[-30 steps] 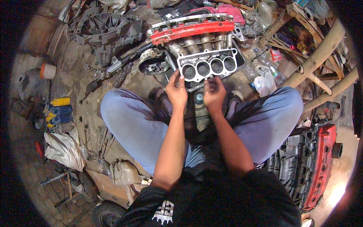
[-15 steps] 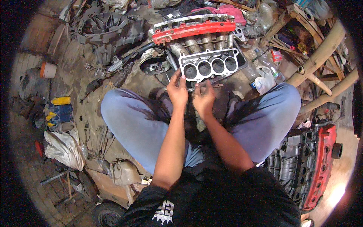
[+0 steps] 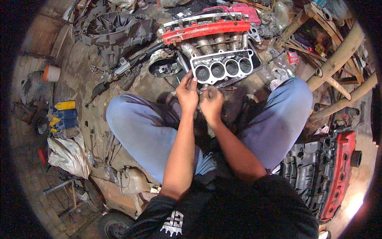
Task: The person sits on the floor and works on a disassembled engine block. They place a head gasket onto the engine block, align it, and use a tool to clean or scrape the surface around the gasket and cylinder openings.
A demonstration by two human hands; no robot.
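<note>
- Now both hands sit closer together than a second ago: the right hand (image 3: 212,102) has drawn in from the right until its knuckles nearly meet the left hand (image 3: 188,92), just below the grey metal intake manifold with four round ports (image 3: 223,68).
- Left hand's fingers are curled with the thumb raised against the manifold's near flange; right hand is closed, fingertips pinched on something small, too hidden to tell what.
- Manifold itself has not shifted; it lies on the dirt floor ahead of the knees, its dull cast tubes running back to a red painted metal cover (image 3: 205,30).
- Stack of small yellow and blue rectangular cartons (image 3: 63,115) lies toward the floor's left edge, with an orange-rimmed round plastic cup (image 3: 51,73) beyond it.
- Small red packet (image 3: 293,57) sits toward the far right, near pale wooden poles (image 3: 338,59).
- Crumpled whitish plastic sheet (image 3: 69,155) lies at the near left.
- Red and black ribbed engine cover (image 3: 330,175) fills the near right corner.
</note>
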